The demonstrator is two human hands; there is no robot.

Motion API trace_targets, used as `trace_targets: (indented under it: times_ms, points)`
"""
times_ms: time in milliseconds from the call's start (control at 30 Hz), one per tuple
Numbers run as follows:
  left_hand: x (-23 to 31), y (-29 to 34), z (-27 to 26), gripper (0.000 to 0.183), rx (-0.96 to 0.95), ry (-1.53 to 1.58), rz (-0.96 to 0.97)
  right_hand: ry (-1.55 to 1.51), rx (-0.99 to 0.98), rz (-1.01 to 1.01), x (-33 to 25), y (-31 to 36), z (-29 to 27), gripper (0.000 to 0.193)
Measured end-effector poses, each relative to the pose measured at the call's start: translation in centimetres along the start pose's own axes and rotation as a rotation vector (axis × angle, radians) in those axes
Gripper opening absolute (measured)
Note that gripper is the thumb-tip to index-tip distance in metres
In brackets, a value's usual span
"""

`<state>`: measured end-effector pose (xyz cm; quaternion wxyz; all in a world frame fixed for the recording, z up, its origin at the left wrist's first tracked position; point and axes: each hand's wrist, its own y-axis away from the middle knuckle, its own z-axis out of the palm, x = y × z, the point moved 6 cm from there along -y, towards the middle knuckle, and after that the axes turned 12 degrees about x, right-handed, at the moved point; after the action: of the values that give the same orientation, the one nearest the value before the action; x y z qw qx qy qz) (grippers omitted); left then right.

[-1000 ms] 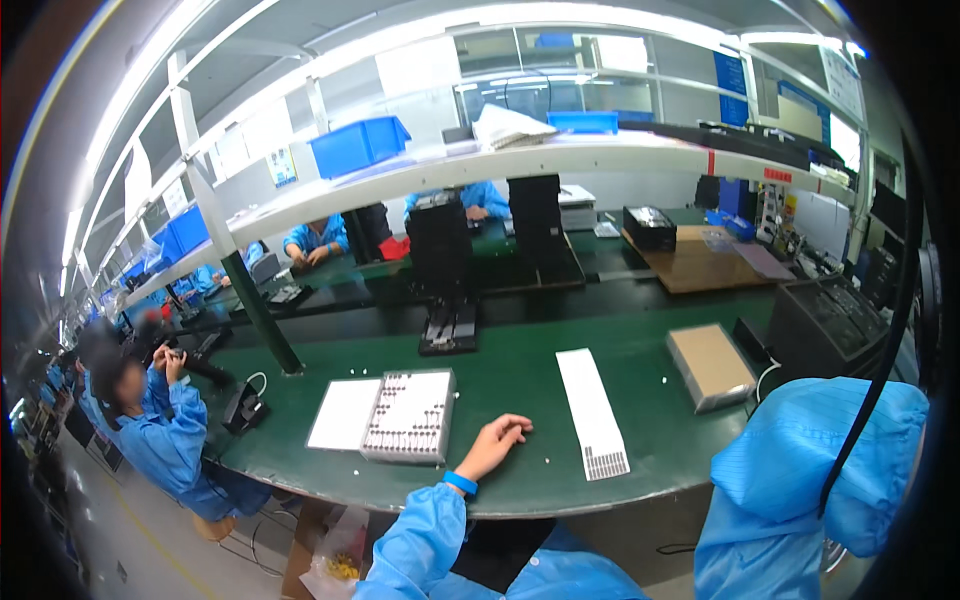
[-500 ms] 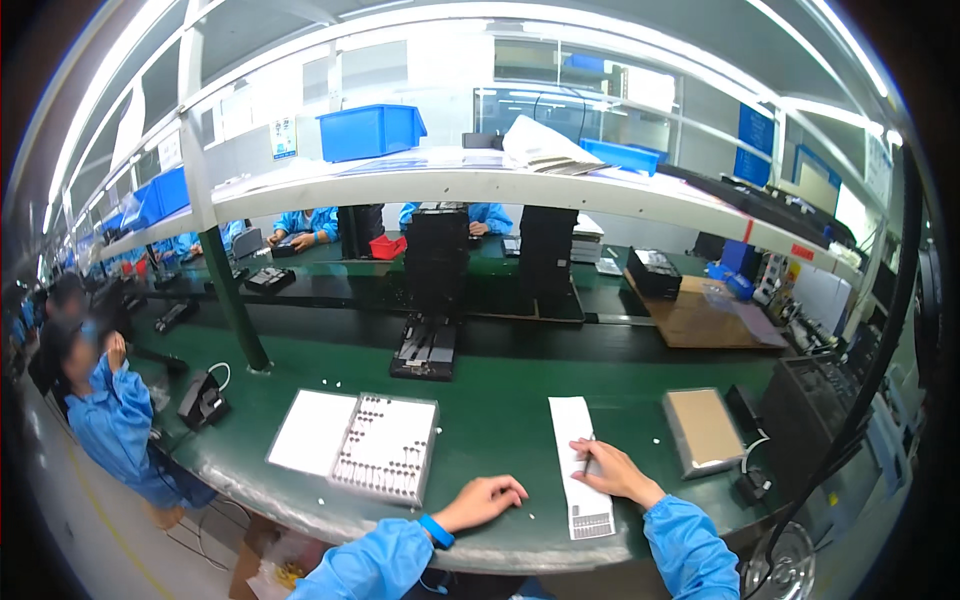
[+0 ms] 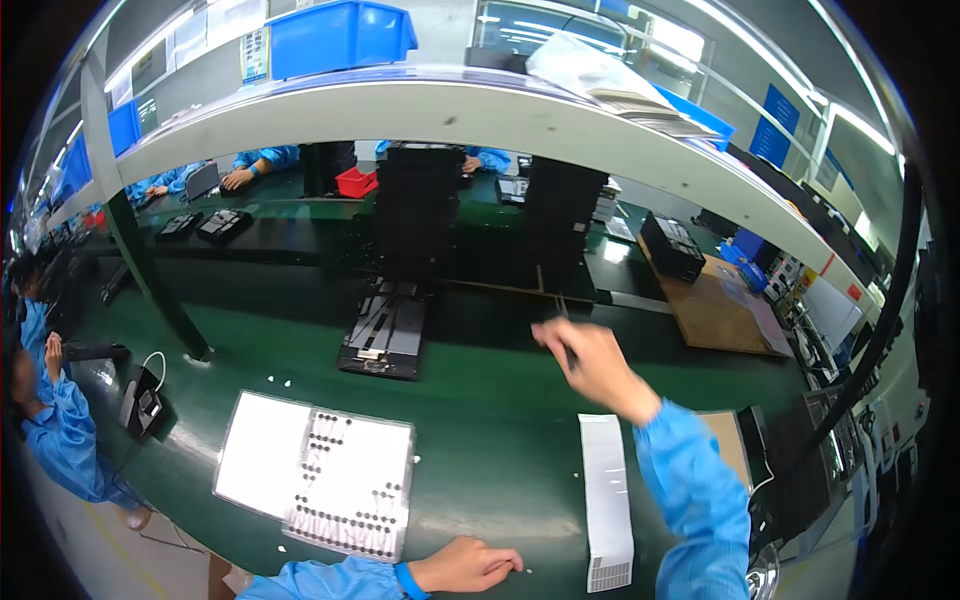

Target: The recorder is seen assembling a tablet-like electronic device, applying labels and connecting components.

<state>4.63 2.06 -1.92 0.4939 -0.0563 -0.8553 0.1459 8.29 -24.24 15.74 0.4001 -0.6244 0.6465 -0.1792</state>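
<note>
My right hand (image 3: 592, 368) is raised over the middle of the bench, closed around thin dark tweezers (image 3: 562, 306) whose tips point away from me. Below that arm lies a long white paper strip (image 3: 604, 490) with a printed grid at its near end. My left hand (image 3: 465, 565) rests on the bench's near side, fingers loosely bent and holding nothing. Just beyond it is a white sheet (image 3: 365, 470) bearing rows of small dark round parts, with a blank white sheet (image 3: 258, 450) joined at its left. A flat black device (image 3: 385, 335) with grey panels lies farther off.
A white shelf (image 3: 450, 115) spans the bench, with a blue bin (image 3: 340, 40) on it. Tall black stacks (image 3: 415, 210) stand beneath. A tan box (image 3: 728, 440) is partly behind my right sleeve. A co-worker in blue (image 3: 65, 430) sits at the left.
My right hand has lifted off the paper strip and moved forward with the tweezers. The view has shifted too. My left hand still rests on the bench.
</note>
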Motion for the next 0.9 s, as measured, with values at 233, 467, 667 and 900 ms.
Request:
trace_targets:
  times_ms: [233, 467, 667, 900]
  points:
    - [-0.2, -0.4, 0.0, 0.017, -0.01, 0.163, -0.081, 0.405, 0.045, -0.225, 6.8, -20.9, 12.4, 0.063]
    - [0.1, -0.1, -0.3, 0.013, 0.144, 0.284, -0.054, 0.716, 0.007, -0.129, 10.0, -28.6, 19.7, 0.097]
    - [0.4, -0.2, -0.7, 0.019, 0.118, 0.274, -0.11, 0.812, -0.114, -0.308, 12.4, -29.8, 20.1, 0.093]
    - [0.0, 0.1, -0.6, 0.016, 0.15, 0.216, -0.089, 0.673, -0.197, -0.228, 11.8, -28.4, 18.1, 0.09]
